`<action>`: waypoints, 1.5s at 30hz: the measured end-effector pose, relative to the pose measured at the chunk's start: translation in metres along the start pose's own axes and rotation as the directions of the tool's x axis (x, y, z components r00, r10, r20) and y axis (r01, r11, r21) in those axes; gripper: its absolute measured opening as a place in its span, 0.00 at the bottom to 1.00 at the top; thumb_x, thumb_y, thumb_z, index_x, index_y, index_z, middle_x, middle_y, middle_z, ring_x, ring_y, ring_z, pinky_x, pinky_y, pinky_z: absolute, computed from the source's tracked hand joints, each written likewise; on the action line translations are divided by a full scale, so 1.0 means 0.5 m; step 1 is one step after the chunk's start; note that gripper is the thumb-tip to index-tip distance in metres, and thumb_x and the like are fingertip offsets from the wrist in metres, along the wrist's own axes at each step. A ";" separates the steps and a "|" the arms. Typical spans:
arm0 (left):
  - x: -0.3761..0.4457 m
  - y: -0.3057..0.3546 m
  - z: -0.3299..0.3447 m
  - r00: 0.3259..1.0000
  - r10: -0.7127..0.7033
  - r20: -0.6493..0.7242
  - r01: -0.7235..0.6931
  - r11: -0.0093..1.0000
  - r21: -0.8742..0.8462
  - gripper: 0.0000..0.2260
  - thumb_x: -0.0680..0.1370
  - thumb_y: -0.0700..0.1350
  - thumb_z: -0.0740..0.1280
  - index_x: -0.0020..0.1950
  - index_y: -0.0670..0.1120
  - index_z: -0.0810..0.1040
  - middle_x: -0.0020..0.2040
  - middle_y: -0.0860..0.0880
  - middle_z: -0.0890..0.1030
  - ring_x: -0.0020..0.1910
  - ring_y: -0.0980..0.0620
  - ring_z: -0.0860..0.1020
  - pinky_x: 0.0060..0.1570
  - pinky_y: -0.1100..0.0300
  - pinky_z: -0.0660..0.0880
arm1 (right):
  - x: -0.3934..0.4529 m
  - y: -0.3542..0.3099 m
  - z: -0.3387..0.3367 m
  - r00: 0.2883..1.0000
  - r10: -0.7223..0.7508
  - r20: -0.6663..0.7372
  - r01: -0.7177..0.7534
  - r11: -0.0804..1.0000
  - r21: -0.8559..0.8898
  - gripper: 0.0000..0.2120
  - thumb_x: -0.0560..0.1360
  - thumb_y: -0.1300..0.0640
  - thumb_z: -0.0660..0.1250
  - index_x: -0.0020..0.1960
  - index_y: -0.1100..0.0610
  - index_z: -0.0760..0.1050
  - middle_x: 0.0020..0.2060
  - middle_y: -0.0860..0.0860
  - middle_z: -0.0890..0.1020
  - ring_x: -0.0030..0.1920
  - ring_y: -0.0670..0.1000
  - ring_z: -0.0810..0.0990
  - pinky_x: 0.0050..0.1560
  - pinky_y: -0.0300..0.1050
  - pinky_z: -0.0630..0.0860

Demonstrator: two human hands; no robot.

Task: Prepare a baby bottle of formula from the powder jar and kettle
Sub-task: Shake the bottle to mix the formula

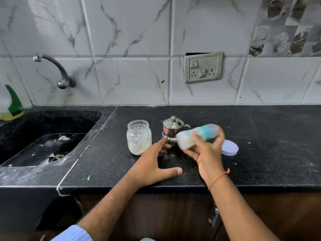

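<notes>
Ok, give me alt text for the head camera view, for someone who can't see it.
The right hand holds a motion-blurred baby bottle tilted over a black counter, while the left hand rests open beside an open powder jar, a steel kettle and a lid.

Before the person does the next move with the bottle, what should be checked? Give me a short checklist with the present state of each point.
1. Bottle firmly held: ok, the right hand grips it, tilted nearly sideways above the counter.
2. Bottle closed: cannot tell, it is blurred by motion.
3. Powder mixed in: cannot tell, the contents look pale, but the blur hides any lumps.
4. Left hand free: ok, it rests open on the counter, holding nothing.
5. Jar closed: not ok, it stands open; the lid lies on the counter behind the right hand.
6. Kettle safe: ok, upright with its cover on, behind the bottle.
</notes>
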State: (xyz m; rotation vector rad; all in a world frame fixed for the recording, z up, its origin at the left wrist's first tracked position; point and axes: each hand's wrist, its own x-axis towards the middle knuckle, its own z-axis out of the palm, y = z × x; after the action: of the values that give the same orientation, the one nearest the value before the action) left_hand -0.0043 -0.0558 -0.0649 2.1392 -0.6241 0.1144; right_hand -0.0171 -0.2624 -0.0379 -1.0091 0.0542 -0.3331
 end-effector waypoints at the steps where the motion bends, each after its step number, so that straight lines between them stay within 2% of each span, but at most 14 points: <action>1: -0.002 0.001 0.001 1.000 -0.002 0.002 0.002 1.000 0.000 0.57 0.68 0.71 0.80 0.89 0.52 0.58 0.73 0.64 0.75 0.72 0.66 0.72 0.76 0.62 0.71 | 0.005 -0.002 -0.006 0.999 -0.007 -0.054 0.011 0.997 0.075 0.34 0.79 0.64 0.74 0.74 0.42 0.61 0.63 0.57 0.82 0.59 0.64 0.87 0.43 0.60 0.86; 5: -0.003 0.000 0.001 1.000 -0.002 -0.004 0.002 1.000 0.022 0.56 0.69 0.68 0.82 0.88 0.51 0.59 0.73 0.64 0.75 0.72 0.66 0.73 0.76 0.62 0.72 | -0.008 0.002 0.005 0.985 0.059 0.161 -0.032 0.985 -0.167 0.37 0.76 0.65 0.77 0.75 0.40 0.64 0.59 0.60 0.85 0.56 0.63 0.88 0.42 0.59 0.86; 9: -0.003 -0.001 0.002 1.000 -0.009 0.014 0.009 1.000 0.021 0.57 0.68 0.71 0.80 0.89 0.53 0.58 0.73 0.64 0.75 0.73 0.64 0.73 0.77 0.58 0.72 | 0.006 -0.007 -0.007 0.999 0.005 -0.045 -0.001 0.996 0.085 0.34 0.79 0.64 0.74 0.74 0.42 0.61 0.65 0.58 0.82 0.59 0.64 0.87 0.43 0.61 0.86; 12: -0.004 0.000 0.001 1.000 -0.002 0.010 0.001 0.999 0.043 0.57 0.68 0.71 0.81 0.89 0.51 0.59 0.75 0.61 0.75 0.74 0.63 0.73 0.77 0.57 0.73 | -0.010 0.000 0.005 0.981 0.056 0.184 -0.021 0.982 -0.189 0.37 0.76 0.66 0.77 0.74 0.39 0.65 0.60 0.60 0.84 0.56 0.62 0.88 0.43 0.60 0.86; 16: -0.003 0.000 0.000 1.000 -0.016 0.017 0.016 0.999 0.032 0.56 0.69 0.69 0.82 0.89 0.53 0.58 0.72 0.66 0.75 0.72 0.66 0.72 0.76 0.61 0.72 | 0.007 -0.008 -0.008 0.999 0.006 -0.048 -0.002 0.996 0.085 0.35 0.79 0.65 0.73 0.75 0.42 0.60 0.65 0.58 0.81 0.58 0.63 0.87 0.42 0.61 0.86; 19: -0.004 0.002 0.001 1.000 -0.005 0.010 0.004 0.999 0.040 0.55 0.70 0.67 0.82 0.89 0.51 0.60 0.72 0.64 0.75 0.73 0.66 0.73 0.76 0.61 0.72 | -0.006 0.000 0.000 0.977 0.074 0.202 -0.037 0.983 -0.181 0.37 0.76 0.66 0.76 0.74 0.39 0.64 0.61 0.62 0.83 0.57 0.64 0.87 0.42 0.59 0.86; 23: -0.002 0.000 0.001 1.000 -0.020 0.020 0.020 1.000 0.020 0.57 0.68 0.71 0.81 0.89 0.52 0.59 0.72 0.65 0.75 0.72 0.65 0.73 0.77 0.58 0.73 | 0.010 -0.007 -0.013 0.998 -0.002 -0.067 0.009 0.996 0.093 0.32 0.79 0.64 0.74 0.73 0.43 0.61 0.67 0.61 0.80 0.58 0.64 0.87 0.43 0.61 0.86; 26: -0.005 0.001 0.001 1.000 -0.004 0.017 0.004 0.999 0.041 0.57 0.68 0.71 0.80 0.89 0.51 0.59 0.73 0.63 0.76 0.73 0.64 0.74 0.77 0.57 0.73 | -0.001 0.001 -0.004 0.985 0.063 0.158 -0.037 0.986 -0.162 0.36 0.76 0.65 0.77 0.73 0.40 0.65 0.61 0.62 0.83 0.56 0.63 0.88 0.43 0.60 0.86; 30: -0.003 0.000 0.001 1.000 -0.015 0.023 0.014 0.999 0.029 0.57 0.67 0.71 0.80 0.89 0.52 0.59 0.72 0.64 0.75 0.73 0.63 0.73 0.77 0.57 0.72 | 0.022 -0.004 -0.014 0.990 0.008 -0.138 0.011 0.991 0.136 0.35 0.79 0.63 0.75 0.76 0.44 0.60 0.65 0.58 0.81 0.55 0.61 0.88 0.42 0.60 0.86; 33: -0.005 0.000 0.002 1.000 -0.002 0.018 0.002 0.999 0.043 0.57 0.68 0.70 0.81 0.89 0.51 0.59 0.72 0.63 0.76 0.73 0.64 0.74 0.77 0.58 0.73 | 0.008 -0.005 -0.008 0.988 0.073 0.135 -0.053 0.988 -0.146 0.36 0.77 0.64 0.76 0.75 0.42 0.64 0.59 0.58 0.84 0.53 0.60 0.89 0.41 0.60 0.86; 37: -0.002 -0.001 0.000 1.000 -0.019 0.021 0.018 1.000 0.026 0.56 0.69 0.69 0.82 0.89 0.53 0.59 0.72 0.64 0.75 0.72 0.64 0.74 0.76 0.58 0.73 | 0.019 -0.004 -0.024 0.998 -0.001 -0.059 0.006 0.998 0.070 0.33 0.79 0.64 0.74 0.74 0.43 0.61 0.67 0.61 0.80 0.58 0.64 0.87 0.44 0.64 0.86; 40: -0.004 0.000 0.001 1.000 -0.005 0.010 0.005 0.999 0.035 0.55 0.70 0.66 0.83 0.89 0.52 0.59 0.72 0.64 0.75 0.71 0.65 0.74 0.75 0.62 0.73 | 0.007 0.001 -0.009 0.992 0.032 0.119 -0.015 0.990 -0.144 0.36 0.77 0.66 0.76 0.74 0.41 0.64 0.61 0.60 0.83 0.55 0.61 0.88 0.42 0.61 0.86; 43: -0.001 0.001 -0.001 1.000 -0.009 0.013 0.008 1.000 0.020 0.55 0.70 0.66 0.83 0.89 0.53 0.58 0.73 0.63 0.75 0.71 0.67 0.73 0.73 0.66 0.72 | 0.016 0.002 -0.014 0.993 -0.049 -0.109 0.054 0.998 0.041 0.34 0.78 0.65 0.75 0.73 0.41 0.62 0.65 0.59 0.81 0.58 0.61 0.87 0.43 0.61 0.86; 45: -0.002 0.002 0.000 1.000 -0.007 0.015 0.007 1.000 0.016 0.55 0.70 0.65 0.83 0.89 0.52 0.58 0.72 0.64 0.75 0.71 0.66 0.73 0.74 0.65 0.72 | 0.019 0.000 -0.015 0.998 -0.016 -0.054 0.016 1.000 0.010 0.34 0.78 0.64 0.75 0.74 0.43 0.61 0.66 0.60 0.80 0.58 0.63 0.87 0.44 0.63 0.86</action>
State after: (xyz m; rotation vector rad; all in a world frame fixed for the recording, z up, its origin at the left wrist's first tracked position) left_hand -0.0058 -0.0558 -0.0642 2.1593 -0.6270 0.0996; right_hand -0.0098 -0.2714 -0.0408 -0.9909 0.0931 -0.3748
